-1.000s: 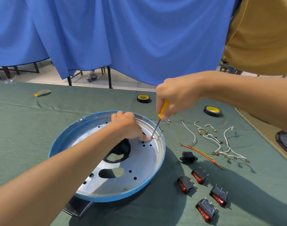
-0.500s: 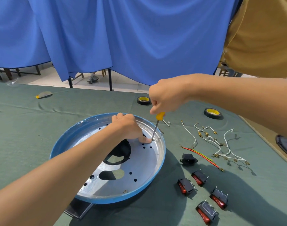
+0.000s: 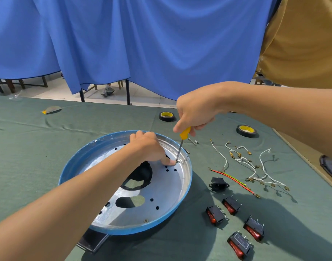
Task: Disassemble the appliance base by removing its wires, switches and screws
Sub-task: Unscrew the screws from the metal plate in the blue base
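Right hand [image 3: 195,112] is gripping the yellow plastic handle of a thin steel screwdriver [image 3: 181,144], fingers wrapping tight around it. The shaft is tilting down, tip sitting on a small screw [image 3: 176,161] at the far-right inner edge of the appliance base [image 3: 167,187]. Left hand [image 3: 148,147] is resting inside the base, one fingertip pressing the metal right beside the tip, the others curling; cannot tell if it is holding anything.

The base is lying as a round shallow pan: shiny perforated metal floor, blue painted rim, oval cutouts, black plastic ring at centre. Another screw [image 3: 146,220] is sitting at its near edge.

Right of the base, on wrinkled green cloth [image 3: 29,147]: four boxy black switches [image 3: 231,205] with red rockers, a black socket [image 3: 219,183], loose white wires [image 3: 255,166] with brass terminals. Beyond the base, two black tape rolls [image 3: 166,116].
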A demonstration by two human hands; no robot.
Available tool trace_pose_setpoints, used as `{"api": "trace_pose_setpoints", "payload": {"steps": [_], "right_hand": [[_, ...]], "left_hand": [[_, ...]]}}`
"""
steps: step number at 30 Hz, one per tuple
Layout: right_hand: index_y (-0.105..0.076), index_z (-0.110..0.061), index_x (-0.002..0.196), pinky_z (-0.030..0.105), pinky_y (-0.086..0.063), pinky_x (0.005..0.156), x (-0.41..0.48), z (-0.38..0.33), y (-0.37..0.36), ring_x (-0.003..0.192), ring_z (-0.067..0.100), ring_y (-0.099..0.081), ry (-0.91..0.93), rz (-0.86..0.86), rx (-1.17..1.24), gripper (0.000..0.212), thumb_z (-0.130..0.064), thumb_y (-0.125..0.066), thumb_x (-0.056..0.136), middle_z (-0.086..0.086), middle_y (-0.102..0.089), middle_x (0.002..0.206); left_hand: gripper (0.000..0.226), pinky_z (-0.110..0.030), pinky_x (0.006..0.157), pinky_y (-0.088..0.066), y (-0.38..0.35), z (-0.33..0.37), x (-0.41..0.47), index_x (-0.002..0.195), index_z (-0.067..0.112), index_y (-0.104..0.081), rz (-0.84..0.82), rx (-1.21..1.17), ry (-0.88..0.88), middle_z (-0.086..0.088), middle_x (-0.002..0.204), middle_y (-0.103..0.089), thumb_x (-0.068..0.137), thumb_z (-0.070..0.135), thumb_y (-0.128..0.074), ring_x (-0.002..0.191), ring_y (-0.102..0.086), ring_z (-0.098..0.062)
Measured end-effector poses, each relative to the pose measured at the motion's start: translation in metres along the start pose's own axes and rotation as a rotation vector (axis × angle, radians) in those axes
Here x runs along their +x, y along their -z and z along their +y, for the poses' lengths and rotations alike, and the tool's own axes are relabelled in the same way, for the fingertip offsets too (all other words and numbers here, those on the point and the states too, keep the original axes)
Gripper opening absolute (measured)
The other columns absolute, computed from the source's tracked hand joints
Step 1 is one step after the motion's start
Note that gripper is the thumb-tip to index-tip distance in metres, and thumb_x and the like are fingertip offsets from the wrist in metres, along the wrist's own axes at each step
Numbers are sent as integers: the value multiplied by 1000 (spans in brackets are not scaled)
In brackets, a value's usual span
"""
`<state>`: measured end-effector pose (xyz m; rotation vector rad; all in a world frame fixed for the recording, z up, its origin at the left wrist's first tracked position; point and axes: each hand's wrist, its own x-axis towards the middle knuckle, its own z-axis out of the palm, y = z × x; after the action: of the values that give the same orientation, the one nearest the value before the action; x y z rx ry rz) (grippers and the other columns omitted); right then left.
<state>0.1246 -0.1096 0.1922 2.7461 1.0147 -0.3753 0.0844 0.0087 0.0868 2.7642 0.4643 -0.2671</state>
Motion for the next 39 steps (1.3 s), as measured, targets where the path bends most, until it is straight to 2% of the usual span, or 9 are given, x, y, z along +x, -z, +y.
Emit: {"api": "trace_pose_setpoints", "payload": {"steps": [6,11,15,17,21,26,31,36,39], "right_hand": [[-71,-19,70,21,-43,48,1,6,1,53,12,-57,78,76,94,14,-30,-77,77,-5,-63,53],[-68,-15,63,24,-38,49,5,9,-4,49,20,-45,5,102,-24,52,-57,-52,90,0,-50,52],[-71,-16,87,25,-40,50,5,11,-3,58,22,-50,36,124,33,24,-39,-64,86,2,-57,61],[-68,-16,96,23,-39,45,5,11,-2,58,20,-48,35,103,113,28,-40,-69,84,2,-57,69],[-56,-12,77,29,-38,53,9,10,-3,59,26,-45,12,119,2,49,-58,-48,92,7,-49,71],[-66,-30,88,32,-44,60,2,7,-1,77,22,-57,85,108,60,12,-42,-66,86,2,-61,91],[-53,-11,71,31,-37,58,1,6,-1,62,24,-40,35,62,-27,54,-59,-43,94,7,-45,68],[-67,-22,90,26,-43,56,-8,9,1,65,18,-53,104,19,-5,19,-40,-63,89,1,-62,75],[-66,-19,89,27,-44,59,-8,12,1,70,19,-54,78,8,29,31,-50,-64,87,4,-64,86]], "left_hand": [[84,-34,97,-32,-1,0,-1,132,18,-50,2,-4,2,-8,132,-43,67,65,-75,124,-33,-28],[86,-35,100,-33,-1,0,-1,133,19,-49,3,-1,16,-8,132,-42,66,65,-76,123,-33,-28],[86,-35,99,-33,0,0,-1,133,20,-49,-5,-8,15,-7,132,-42,66,65,-76,123,-33,-27],[85,-34,97,-33,0,0,-2,133,19,-49,-5,-21,14,-8,132,-41,66,64,-76,124,-32,-27],[84,-33,91,-30,1,0,-4,133,19,-48,-1,-4,-3,-8,133,-42,68,65,-74,124,-32,-27],[85,-33,93,-31,1,1,-6,135,18,-48,-8,-22,0,-8,133,-41,68,64,-74,125,-32,-27],[81,-31,86,-26,2,2,-9,135,18,-47,-5,1,-18,-8,133,-42,72,63,-72,126,-32,-27],[81,-32,94,-30,2,1,-9,134,19,-48,-11,-26,-8,-8,132,-41,70,63,-73,127,-31,-26],[81,-32,96,-31,2,0,-8,133,19,-49,-10,-26,-5,-8,133,-41,69,63,-74,127,-31,-27]]}}
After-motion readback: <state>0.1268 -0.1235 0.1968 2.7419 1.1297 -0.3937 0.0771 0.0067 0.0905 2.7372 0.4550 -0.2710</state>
